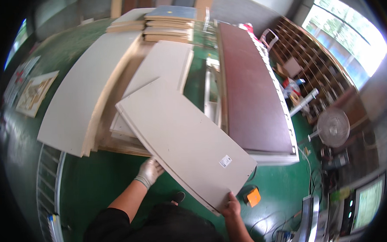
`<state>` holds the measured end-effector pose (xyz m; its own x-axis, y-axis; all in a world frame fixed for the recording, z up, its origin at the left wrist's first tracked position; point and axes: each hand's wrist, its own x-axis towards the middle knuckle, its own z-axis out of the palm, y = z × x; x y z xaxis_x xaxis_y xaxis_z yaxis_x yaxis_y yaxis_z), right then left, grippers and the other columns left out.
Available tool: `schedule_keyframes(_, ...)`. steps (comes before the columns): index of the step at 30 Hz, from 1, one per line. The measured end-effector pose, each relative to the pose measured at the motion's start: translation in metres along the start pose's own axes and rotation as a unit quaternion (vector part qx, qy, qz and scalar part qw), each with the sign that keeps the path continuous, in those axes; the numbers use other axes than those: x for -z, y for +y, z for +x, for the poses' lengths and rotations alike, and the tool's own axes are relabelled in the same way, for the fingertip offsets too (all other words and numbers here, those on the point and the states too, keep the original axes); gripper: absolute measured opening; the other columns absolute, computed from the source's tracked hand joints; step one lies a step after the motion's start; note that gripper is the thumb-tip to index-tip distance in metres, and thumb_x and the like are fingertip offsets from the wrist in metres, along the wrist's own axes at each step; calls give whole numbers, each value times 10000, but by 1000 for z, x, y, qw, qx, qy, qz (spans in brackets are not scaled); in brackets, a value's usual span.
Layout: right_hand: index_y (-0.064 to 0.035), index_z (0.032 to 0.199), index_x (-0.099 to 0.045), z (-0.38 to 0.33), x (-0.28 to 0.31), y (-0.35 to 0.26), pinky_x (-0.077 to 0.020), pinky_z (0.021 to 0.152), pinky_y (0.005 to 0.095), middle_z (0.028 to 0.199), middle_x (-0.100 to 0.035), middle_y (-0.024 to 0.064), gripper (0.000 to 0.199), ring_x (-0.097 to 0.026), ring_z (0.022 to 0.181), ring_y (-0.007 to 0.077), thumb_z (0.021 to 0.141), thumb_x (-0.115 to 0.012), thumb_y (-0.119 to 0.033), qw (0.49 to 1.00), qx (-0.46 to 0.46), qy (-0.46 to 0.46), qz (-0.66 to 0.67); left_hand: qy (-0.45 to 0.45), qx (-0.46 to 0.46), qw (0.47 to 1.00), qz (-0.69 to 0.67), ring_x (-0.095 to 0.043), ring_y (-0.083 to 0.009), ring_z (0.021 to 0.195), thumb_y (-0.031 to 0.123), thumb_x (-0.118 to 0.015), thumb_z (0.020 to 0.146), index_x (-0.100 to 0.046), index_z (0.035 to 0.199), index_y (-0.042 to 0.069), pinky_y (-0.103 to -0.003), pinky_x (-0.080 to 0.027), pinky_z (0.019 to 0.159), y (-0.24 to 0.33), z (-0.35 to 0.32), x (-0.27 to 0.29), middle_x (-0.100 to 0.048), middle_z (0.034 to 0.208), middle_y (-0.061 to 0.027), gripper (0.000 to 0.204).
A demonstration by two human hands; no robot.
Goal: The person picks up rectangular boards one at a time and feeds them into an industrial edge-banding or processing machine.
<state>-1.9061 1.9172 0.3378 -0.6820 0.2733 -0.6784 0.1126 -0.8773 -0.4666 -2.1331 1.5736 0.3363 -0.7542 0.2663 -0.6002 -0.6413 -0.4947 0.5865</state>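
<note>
A long pale grey board [181,130] with a small white label near one end is held slantwise in front of me. My left hand [149,172], in a whitish glove, supports its left long edge, the fingers partly hidden beneath. At the near corner my bare right hand [231,206] grips the board, thumb on top and fingers out of sight below. The board's far end overlaps a stack of similar grey boards [164,64]; whether it touches them I cannot tell.
Left stands a longer stack of grey boards [87,77]. A dark red-brown panel [254,93] lies on a white-edged table to the right. Beyond are a fan [332,127] and shelving [314,52]. An orange object [253,198] and cables lie on the green floor, with a metal rack [50,177] at left.
</note>
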Motion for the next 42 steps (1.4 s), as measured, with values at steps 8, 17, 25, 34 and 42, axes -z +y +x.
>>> schedule_keyframes(8,38,1042,-693,-174,212,-61,-542,820,431,999,-707,162,382,-673,898,271,950,-671,-332,901,201,365,-117,-194,68,973,-107,-352,-372,1467,493,-283,1037,-336,1568,85,-541,-289,1206,-56,-24,-75,-383,1598,-138,672)
schedule_keyframes(17,23,928,-694,-362,344,129,-452,639,298,816,-629,16,367,-557,706,121,1004,-635,-331,699,380,595,116,-242,295,908,171,-338,-333,1458,527,-310,1033,-368,1536,78,-509,-207,1227,-247,-50,-244,-388,1586,-133,677)
schedule_keyframes(25,77,1222,-638,-377,272,266,-540,918,370,1180,-688,143,499,-672,1037,257,1037,-554,-379,462,412,669,412,-377,468,756,259,-474,-347,1363,439,-379,1046,-484,1422,64,-531,-327,1180,-465,-131,-385,-514,1477,-149,541)
schedule_keyframes(34,42,1357,-566,-275,217,268,-503,1016,472,1353,-620,149,560,-613,1189,334,1049,-493,-419,291,411,640,580,-399,491,637,440,-532,-267,1307,370,-619,974,-529,1355,65,-447,-407,1135,-655,-180,-426,-571,1407,-102,496)
schedule_keyframes(42,-21,1446,-496,-222,189,222,-444,1088,498,1440,-560,142,593,-554,1287,354,1054,-418,-459,269,415,622,607,-474,523,366,606,-610,-345,1201,453,-616,980,-530,1358,48,-504,-511,988,-666,-161,-465,-542,1417,-166,560)
